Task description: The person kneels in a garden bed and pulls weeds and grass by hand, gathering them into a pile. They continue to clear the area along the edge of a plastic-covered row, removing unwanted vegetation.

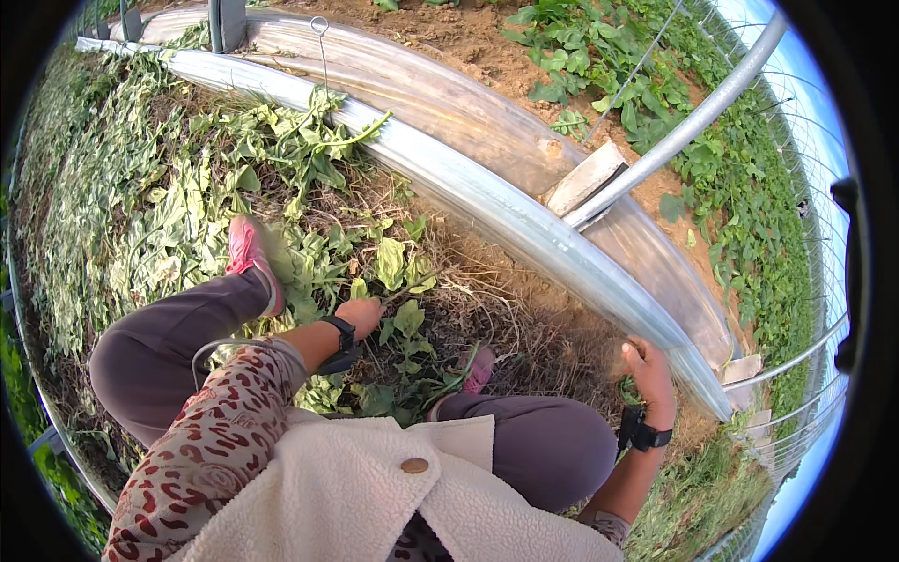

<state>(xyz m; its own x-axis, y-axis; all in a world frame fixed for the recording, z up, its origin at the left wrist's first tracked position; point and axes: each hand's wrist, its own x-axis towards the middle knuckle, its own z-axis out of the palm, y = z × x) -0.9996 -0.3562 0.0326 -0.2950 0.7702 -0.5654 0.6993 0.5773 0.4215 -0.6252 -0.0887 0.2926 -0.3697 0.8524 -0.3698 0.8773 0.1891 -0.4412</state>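
My left hand [360, 316], with a black wrist strap, is closed around a thin dark stem or stick [413, 285] that points up and to the right. Leafy green plants [409, 319] and dry stalks surround it. On the right, my right hand [647, 369] has curled fingers and hovers beside a long roll of clear plastic film [555, 239]. A bit of greenery [629, 390] shows under its palm; whether the fingers grip it is hidden. My pink shoes [247, 247] rest among cut, wilting vines [182, 204].
A slanting metal pipe [692, 123] crosses the film, a pale block [586, 179] at its foot. A looped metal stake [320, 31] stands behind the roll. Flattened plastic sheeting [449, 98] lies beyond, then bare soil and growing green plants [730, 190]. Thin hoops curve along the right.
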